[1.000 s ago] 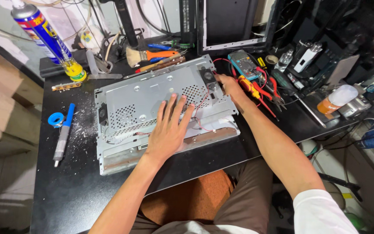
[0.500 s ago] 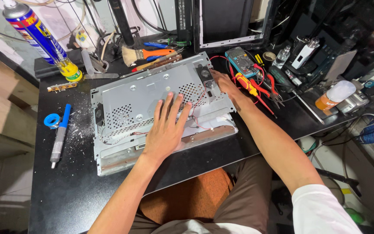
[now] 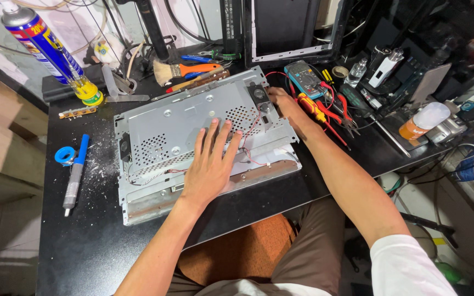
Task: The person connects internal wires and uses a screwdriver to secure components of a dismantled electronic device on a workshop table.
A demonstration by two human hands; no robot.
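A grey metal monitor chassis (image 3: 176, 123) with perforated vents lies flat on the black table (image 3: 83, 241). My left hand (image 3: 210, 164) rests palm down on its middle, fingers spread, holding nothing. At the chassis's far right corner my right hand (image 3: 282, 104) touches the edge beside a small black speaker (image 3: 259, 94). Thin red and white wires (image 3: 250, 153) run across the lower right of the panel.
A blue and yellow spray can (image 3: 48, 52) stands at back left. A soldering iron with solder roll (image 3: 74, 170) lies left. A brush (image 3: 182, 70), multimeter (image 3: 305, 78), red-handled screwdrivers (image 3: 314, 109) and an orange-capped bottle (image 3: 423, 120) crowd the back and right.
The view has shifted slightly; both hands stay in place on the chassis, the left palm flat and the right at the far corner.
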